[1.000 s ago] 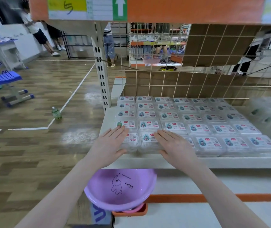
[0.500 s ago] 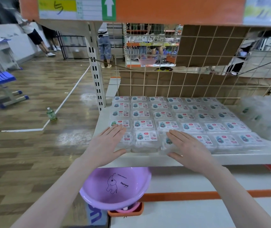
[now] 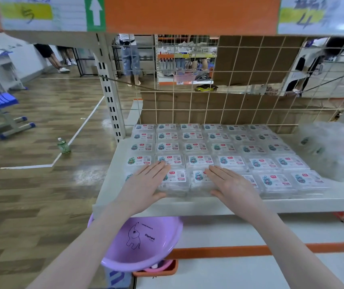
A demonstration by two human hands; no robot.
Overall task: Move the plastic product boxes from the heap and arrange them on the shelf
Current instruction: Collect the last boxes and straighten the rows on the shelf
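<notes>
Clear plastic product boxes [image 3: 210,148] with blue-and-red labels lie in neat rows on the white shelf [image 3: 313,202]. My left hand [image 3: 144,185] lies flat with straight fingers on the front-left boxes. My right hand [image 3: 232,185] lies flat on the front-row boxes a little to the right. One front-row box [image 3: 176,179] shows between the two hands. A heap of the same boxes in clear wrapping [image 3: 334,151] sits at the shelf's right end.
A wire grid backed with cardboard [image 3: 240,105] closes the shelf's rear. An orange beam [image 3: 187,13] runs overhead. A purple basin [image 3: 146,245] sticks out below the shelf. A green bottle [image 3: 63,145] stands on the wooden floor at left. People stand in the background.
My right hand has slid to the right along the front row, away from my left hand. My left hand has stayed on the front-left boxes.
</notes>
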